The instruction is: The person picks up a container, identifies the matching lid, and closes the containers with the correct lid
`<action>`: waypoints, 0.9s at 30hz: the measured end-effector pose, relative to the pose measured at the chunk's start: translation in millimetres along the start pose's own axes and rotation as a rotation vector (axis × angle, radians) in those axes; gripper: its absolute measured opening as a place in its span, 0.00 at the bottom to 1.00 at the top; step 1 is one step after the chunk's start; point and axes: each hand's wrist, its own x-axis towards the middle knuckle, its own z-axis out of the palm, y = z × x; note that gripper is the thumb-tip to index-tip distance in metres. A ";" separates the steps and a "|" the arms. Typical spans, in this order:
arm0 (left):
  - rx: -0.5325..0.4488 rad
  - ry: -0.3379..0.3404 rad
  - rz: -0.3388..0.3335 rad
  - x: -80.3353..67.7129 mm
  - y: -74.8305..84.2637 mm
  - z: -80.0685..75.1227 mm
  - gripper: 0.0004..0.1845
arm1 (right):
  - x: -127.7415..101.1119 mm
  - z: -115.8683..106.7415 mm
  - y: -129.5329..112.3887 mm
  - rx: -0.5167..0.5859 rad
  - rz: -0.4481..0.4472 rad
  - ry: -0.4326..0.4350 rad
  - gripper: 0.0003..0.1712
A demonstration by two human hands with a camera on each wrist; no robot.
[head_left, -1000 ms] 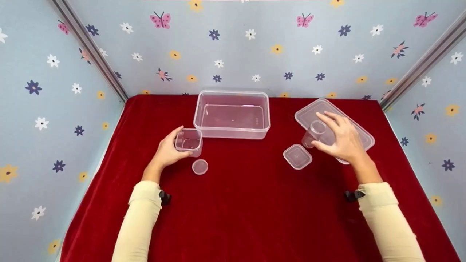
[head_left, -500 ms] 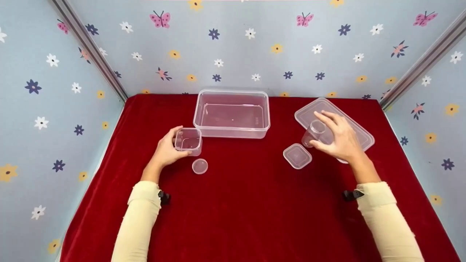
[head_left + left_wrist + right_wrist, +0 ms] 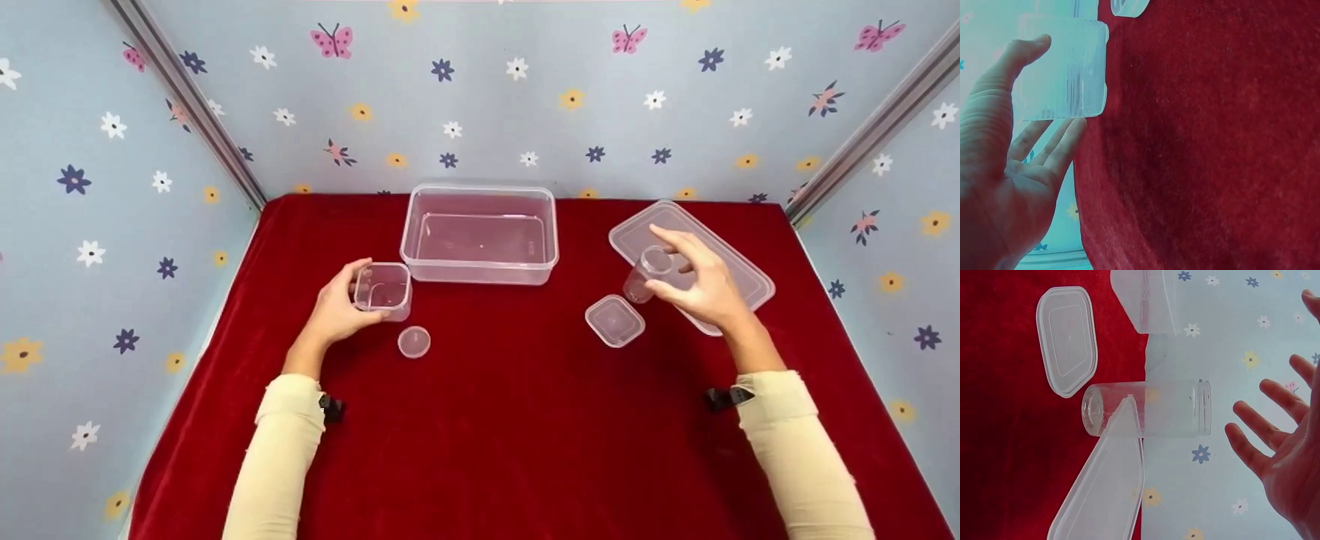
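Observation:
My left hand [image 3: 334,311] holds a clear square plastic container [image 3: 384,289] upright, thumb along the near side and fingers at the far side. In the left wrist view the thumb lies across the container [image 3: 1061,70]. A small round lid [image 3: 414,342] lies just in front of it. On the right, a tall clear jar [image 3: 646,274] stands uncapped by the corner of a large rectangular lid [image 3: 739,274]. Around its mouth my right hand [image 3: 705,289] hovers with spread fingers; in the right wrist view these fingers [image 3: 1266,419] are apart from the jar [image 3: 1168,408].
A large clear rectangular box [image 3: 480,274] stands open-topped at the back centre. A small square lid [image 3: 615,321] lies in front of the jar. Red cloth [image 3: 510,420] covers the table, and patterned panels [image 3: 495,97] close off the back and sides.
My left hand and the square container have shifted slightly left. The right hand's fingers have changed pose a little near the jar, which stays in place.

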 end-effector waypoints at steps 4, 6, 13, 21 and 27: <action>-0.008 -0.006 -0.006 -1.2 -0.1 -2.2 0.55 | 0.2 -0.7 -0.7 0.046 0.021 0.004 0.48; -0.013 -0.009 -0.010 -1.4 0.0 -3.1 0.55 | 0.1 -0.1 -0.5 0.077 0.034 0.006 0.47; -0.020 -0.002 -0.001 -1.3 1.3 -4.8 0.55 | -1.7 4.0 3.9 0.194 0.065 -0.009 0.45; -0.027 -0.006 0.006 -0.9 5.3 -6.5 0.54 | -2.4 8.6 3.2 0.240 0.099 -0.053 0.44; -0.026 -0.006 0.009 -2.7 5.9 -8.4 0.54 | -3.5 10.6 2.7 0.255 0.105 -0.061 0.43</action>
